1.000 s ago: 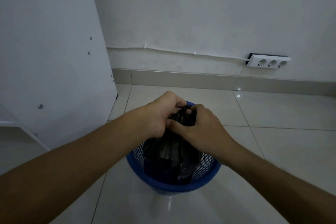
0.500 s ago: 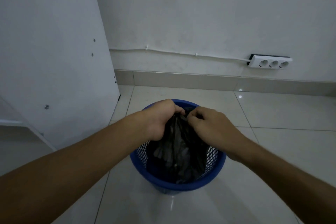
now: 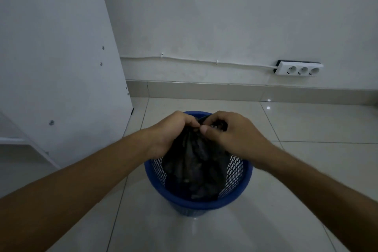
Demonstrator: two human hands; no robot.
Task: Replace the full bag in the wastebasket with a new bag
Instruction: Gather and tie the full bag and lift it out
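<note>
Pale floor tiles [image 3: 306,170] carried a blue wastebasket [image 3: 196,205]. Your left hand [image 3: 171,135] and right hand [image 3: 231,135] were clamped on the black bag [image 3: 194,161] neck, inside it. Thin plastic might tear on the mesh if yanked.

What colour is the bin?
Blue wastebasket, with mesh sides, seen best in the head view.

No legible text, label, brand, number or sign anywhere in view. Surfaces checked: blue wastebasket [image 3: 196,204], black bag [image 3: 194,161], white power strip [image 3: 298,68] on the wall, white cabinet panel [image 3: 57,57]. All unmarked at this resolution.
</note>
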